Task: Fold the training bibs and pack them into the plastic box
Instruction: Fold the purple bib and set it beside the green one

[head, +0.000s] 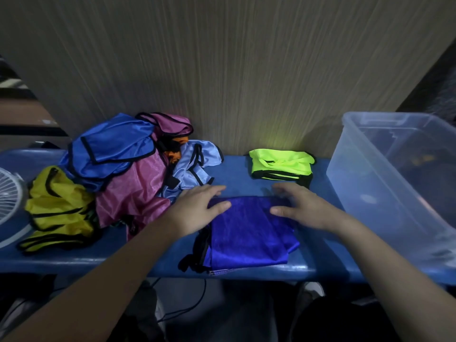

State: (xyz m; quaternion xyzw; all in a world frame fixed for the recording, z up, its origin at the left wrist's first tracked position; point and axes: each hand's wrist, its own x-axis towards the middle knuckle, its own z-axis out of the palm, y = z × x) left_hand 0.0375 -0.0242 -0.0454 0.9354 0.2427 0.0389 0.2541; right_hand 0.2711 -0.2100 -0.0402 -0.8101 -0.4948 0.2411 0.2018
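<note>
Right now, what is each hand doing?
Left hand: open, fingers flat on the dark blue bib.
Right hand: open, fingers flat on the same bib.

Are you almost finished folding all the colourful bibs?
Not nearly. One neon green bib lies folded by the wall. Both hands, left hand and right hand, press flat on the dark blue bib. The pile of bibs waits unfolded, and the plastic box seems empty.
</note>
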